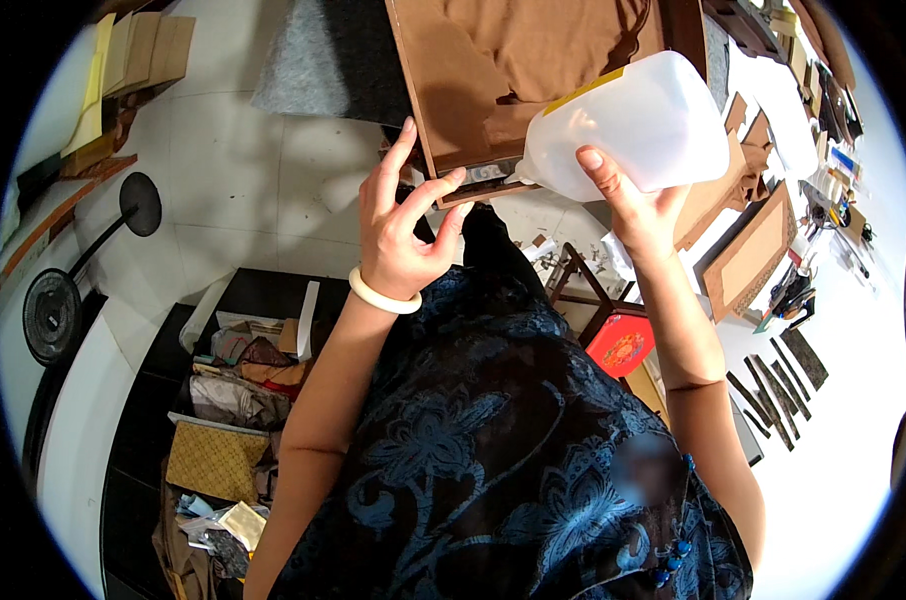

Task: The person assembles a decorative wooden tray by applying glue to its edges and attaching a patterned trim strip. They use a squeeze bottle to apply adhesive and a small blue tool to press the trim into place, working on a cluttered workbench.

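the bottle (663,125) is translucent white, the tray (451,135) brown, the garment (473,430) black with blue flowers.

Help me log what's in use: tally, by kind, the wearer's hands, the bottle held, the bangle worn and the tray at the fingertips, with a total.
Hands: 2 (left hand, right hand)
Translucent bottle: 1
Cream bangle: 1
Brown tray: 1
Total: 5
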Demonstrator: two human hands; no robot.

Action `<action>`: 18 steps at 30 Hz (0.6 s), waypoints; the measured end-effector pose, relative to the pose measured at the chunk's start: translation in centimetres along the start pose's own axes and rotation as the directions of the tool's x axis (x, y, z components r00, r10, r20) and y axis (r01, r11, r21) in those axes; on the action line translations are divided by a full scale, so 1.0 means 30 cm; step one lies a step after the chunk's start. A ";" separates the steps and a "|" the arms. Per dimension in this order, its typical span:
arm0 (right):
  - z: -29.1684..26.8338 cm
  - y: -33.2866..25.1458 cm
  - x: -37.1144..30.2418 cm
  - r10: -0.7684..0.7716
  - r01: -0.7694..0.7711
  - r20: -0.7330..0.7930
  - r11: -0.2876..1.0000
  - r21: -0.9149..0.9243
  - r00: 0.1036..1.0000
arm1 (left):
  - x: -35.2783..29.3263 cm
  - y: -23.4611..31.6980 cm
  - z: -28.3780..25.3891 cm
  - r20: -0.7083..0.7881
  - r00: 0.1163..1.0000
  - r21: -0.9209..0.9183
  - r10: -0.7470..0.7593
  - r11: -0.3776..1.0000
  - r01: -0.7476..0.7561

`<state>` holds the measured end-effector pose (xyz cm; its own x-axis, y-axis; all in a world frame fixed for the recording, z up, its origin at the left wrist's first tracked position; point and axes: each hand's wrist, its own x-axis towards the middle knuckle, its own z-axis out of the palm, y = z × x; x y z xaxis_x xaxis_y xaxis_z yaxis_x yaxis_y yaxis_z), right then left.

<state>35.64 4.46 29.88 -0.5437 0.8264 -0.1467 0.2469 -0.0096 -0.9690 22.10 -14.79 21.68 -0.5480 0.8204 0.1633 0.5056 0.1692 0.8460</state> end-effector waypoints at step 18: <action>-0.095 0.047 -0.031 0.138 -0.150 -0.162 0.986 -0.067 0.977 | 0.003 0.012 -0.020 0.054 0.998 0.018 -0.043 0.999 0.042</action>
<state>38.76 5.28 29.22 -0.3675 0.8973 -0.2445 0.3792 -0.0955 -0.9204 21.82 -14.98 22.30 -0.5322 0.8408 0.0987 0.4940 0.2138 0.8428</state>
